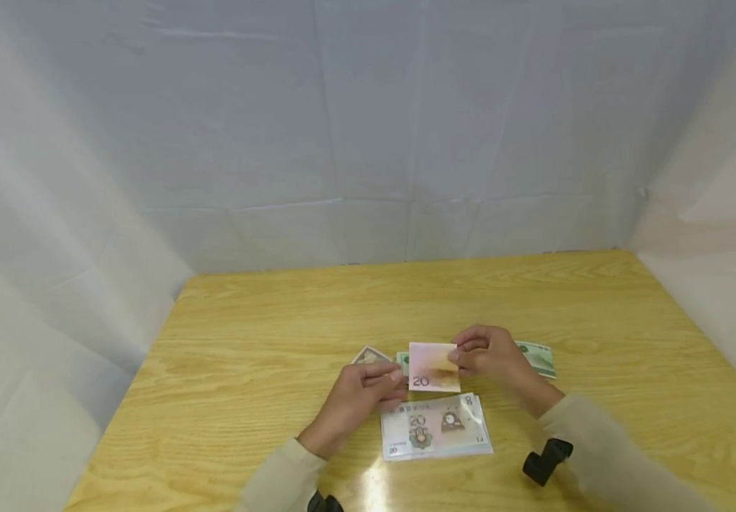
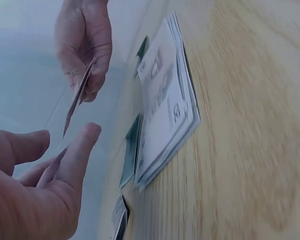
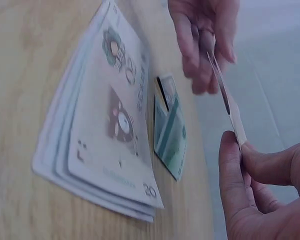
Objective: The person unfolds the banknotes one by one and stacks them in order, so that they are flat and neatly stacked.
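Observation:
My right hand pinches a pinkish 20 banknote, which looks folded to about half length, at its right edge between thumb and fingers. The left hand is at the note's other edge; in the left wrist view its thumb and index finger stand apart, with the note's end close to the gap. Both hands are raised above the table. Below them lies a pile of flat 20 banknotes, its top note face up, edges slightly fanned.
Green banknotes lie behind the pile, partly hidden by the hands and the held note. A brownish-grey note sits at their left. The wooden table is enclosed by pale cloth at the back and sides.

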Motion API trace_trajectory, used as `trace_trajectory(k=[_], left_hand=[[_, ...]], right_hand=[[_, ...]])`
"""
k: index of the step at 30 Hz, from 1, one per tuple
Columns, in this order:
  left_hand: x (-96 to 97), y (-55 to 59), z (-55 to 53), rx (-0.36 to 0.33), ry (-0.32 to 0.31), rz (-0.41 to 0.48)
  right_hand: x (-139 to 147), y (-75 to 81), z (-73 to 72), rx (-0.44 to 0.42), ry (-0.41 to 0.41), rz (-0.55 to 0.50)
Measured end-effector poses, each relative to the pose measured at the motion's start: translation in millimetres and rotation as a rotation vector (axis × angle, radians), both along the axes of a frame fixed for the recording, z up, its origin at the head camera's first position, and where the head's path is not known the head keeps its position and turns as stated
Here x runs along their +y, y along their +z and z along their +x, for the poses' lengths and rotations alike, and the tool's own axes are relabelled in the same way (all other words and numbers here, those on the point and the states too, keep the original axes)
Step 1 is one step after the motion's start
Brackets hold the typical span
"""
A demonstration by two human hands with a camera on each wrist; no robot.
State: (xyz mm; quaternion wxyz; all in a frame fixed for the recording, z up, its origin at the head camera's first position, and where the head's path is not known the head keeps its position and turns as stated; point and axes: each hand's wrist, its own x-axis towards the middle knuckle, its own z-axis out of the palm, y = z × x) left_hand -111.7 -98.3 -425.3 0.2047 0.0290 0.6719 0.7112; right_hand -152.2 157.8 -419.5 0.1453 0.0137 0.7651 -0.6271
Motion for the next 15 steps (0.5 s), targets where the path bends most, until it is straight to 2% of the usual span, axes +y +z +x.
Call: trace_trajectory(k=[6, 10, 15], left_hand=[[4.0, -3.2, -2.6, -0.089, -0.002, 0.130], [4.0, -2.5, -2.3, -0.117, 0.010, 0.168], [5.0, 1.1, -0.8, -0.127, 0.000, 0.197]], right_hand=[[-11.1, -2.2, 9.8, -0.024, 0.022, -0.070], [-16.7, -3.1, 13.8, -0.041, -0.012, -0.083], [-20.9, -7.9, 17.9, -0.021, -0.028, -0.056]])
